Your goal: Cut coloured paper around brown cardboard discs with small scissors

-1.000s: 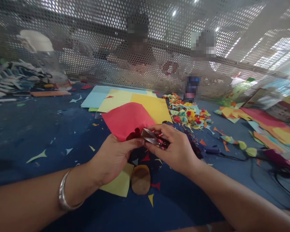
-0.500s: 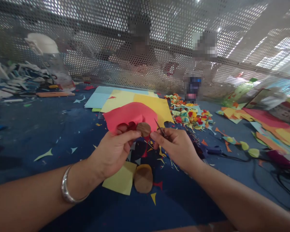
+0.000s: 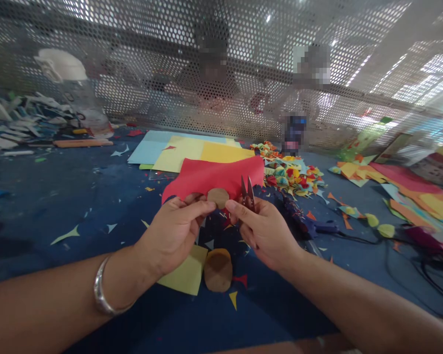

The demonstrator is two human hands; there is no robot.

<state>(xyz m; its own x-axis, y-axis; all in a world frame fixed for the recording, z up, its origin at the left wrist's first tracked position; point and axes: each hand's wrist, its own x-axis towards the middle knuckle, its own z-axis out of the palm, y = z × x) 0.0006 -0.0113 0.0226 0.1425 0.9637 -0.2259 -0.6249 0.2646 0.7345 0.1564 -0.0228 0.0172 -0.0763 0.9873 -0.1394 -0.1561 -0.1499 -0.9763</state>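
Note:
My left hand (image 3: pixel 170 236) is closed on the lower edge of a red sheet of paper or felt (image 3: pixel 221 172), its thumb against a small round brown piece (image 3: pixel 218 197) laid on the sheet. From the other side, my right hand (image 3: pixel 269 233) pinches at that round piece with thumb and fingertips. A pair of scissors (image 3: pixel 248 189) sits in the same hand, blades slightly apart and pointing up; the handles are hidden. Below the hands, a pale yellow square (image 3: pixel 186 270) lies beside a larger rounded brown piece (image 3: pixel 218 273) with an orange-yellow edge behind it.
Behind the red sheet lie blue and yellow sheets (image 3: pixel 192 147). A pile of colourful cut pieces (image 3: pixel 295 174) is to their right. A dark blue corded tool (image 3: pixel 317 227) lies right of my hand. A bottle (image 3: pixel 81 93) stands back left before a perforated metal screen (image 3: pixel 143 73).
The red sheet has spread out to the right, now reaching behind the scissors. The scissors have turned more upright and both blades show. My right fingertips have come in to the round brown piece.

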